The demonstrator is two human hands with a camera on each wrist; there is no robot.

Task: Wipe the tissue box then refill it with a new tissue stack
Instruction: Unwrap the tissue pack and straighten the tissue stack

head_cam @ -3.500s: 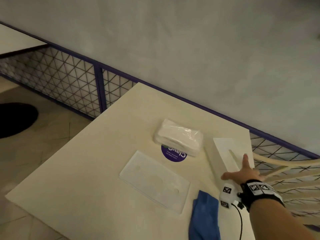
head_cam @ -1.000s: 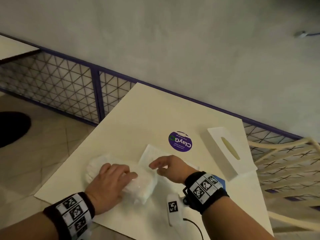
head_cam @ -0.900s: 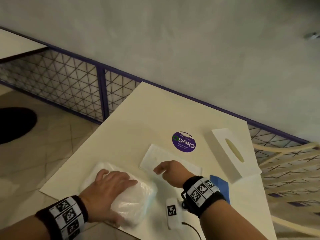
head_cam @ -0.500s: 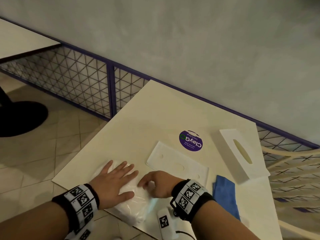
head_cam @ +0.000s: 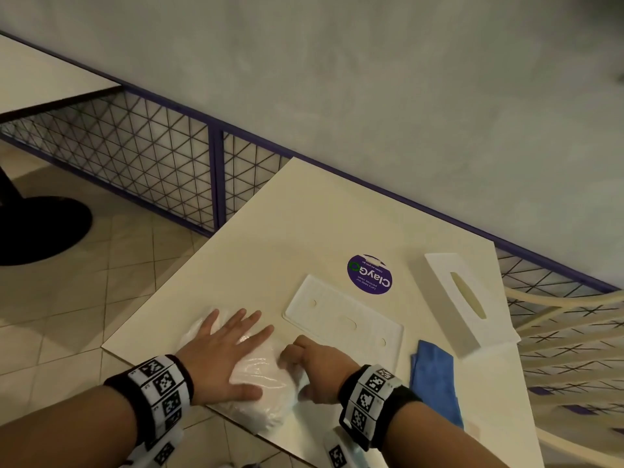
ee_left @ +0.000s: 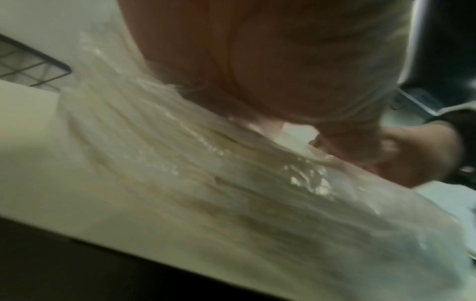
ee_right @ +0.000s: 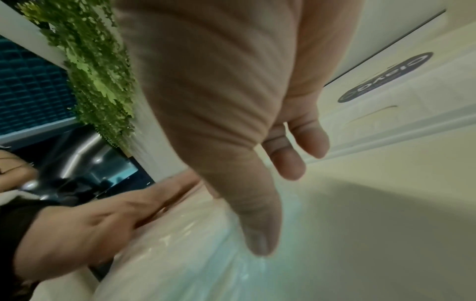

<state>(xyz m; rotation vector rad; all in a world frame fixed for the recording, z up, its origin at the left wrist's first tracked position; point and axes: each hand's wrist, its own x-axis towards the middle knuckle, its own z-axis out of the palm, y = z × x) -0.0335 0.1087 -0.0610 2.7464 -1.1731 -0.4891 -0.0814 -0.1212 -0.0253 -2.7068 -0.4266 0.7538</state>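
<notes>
A plastic-wrapped tissue pack (head_cam: pixel 261 383) lies at the table's near edge. My left hand (head_cam: pixel 233 349) presses flat on top of it with the fingers spread. My right hand (head_cam: pixel 302 364) is at the pack's right end, fingers curled and thumb on the wrap. In the right wrist view the thumb of my right hand (ee_right: pixel 274 206) lies on the shiny tissue pack (ee_right: pixel 193 264), with my left hand (ee_right: pixel 90 224) beyond. The left wrist view shows the tissue pack (ee_left: pixel 231 183) blurred under my palm. The white tissue box (head_cam: pixel 469 298) stands at the right, slot up. Its flat base plate (head_cam: pixel 341 319) lies mid-table.
A blue cloth (head_cam: pixel 435 376) lies between the base plate and the box. A round purple sticker (head_cam: pixel 369 274) is on the cream table (head_cam: pixel 287 231). A cream chair (head_cam: pixel 574 332) stands to the right. A purple mesh fence (head_cam: pixel 216 177) runs behind.
The pack came from mid-table to the near edge. My left hand stays flat on it. In the last half second my right hand's fingers curled and drew to the pack's right end.
</notes>
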